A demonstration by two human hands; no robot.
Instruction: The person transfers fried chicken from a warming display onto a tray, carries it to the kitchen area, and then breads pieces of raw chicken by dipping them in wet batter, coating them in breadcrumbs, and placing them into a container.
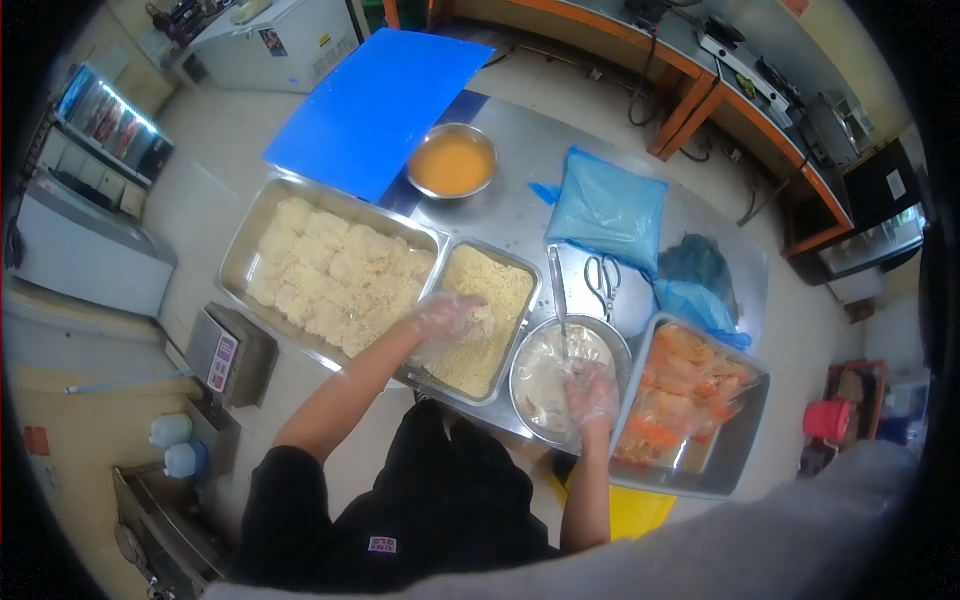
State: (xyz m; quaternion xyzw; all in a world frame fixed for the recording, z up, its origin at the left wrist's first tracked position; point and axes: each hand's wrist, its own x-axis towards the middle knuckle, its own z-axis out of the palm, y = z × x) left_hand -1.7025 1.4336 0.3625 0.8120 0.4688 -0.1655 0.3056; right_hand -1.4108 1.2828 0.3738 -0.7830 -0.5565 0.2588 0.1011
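My left hand (448, 318), in a clear plastic glove, is over a tray of pale crumbs (478, 280). Its fingers curl around a crumb-coated piece (482, 322), partly hidden by the glove. My right hand (592, 392), also gloved, is at a metal bowl (516, 400) of white batter (540, 365); its fingertips are smeared with batter and their grip is unclear. A long metal utensil handle (557, 280) leans out of that bowl close to my right fingers. Left of the crumbs, a large metal tray (237, 255) holds several coated pieces (335, 260).
To the right, a grey tub (752, 425) holds orange-tinted pieces in clear plastic (690, 385). Scissors (603, 282), a blue bag (610, 210), a bowl of orange liquid (453, 163) and a blue board (375, 105) lie farther back. A scale (228, 355) stands at left.
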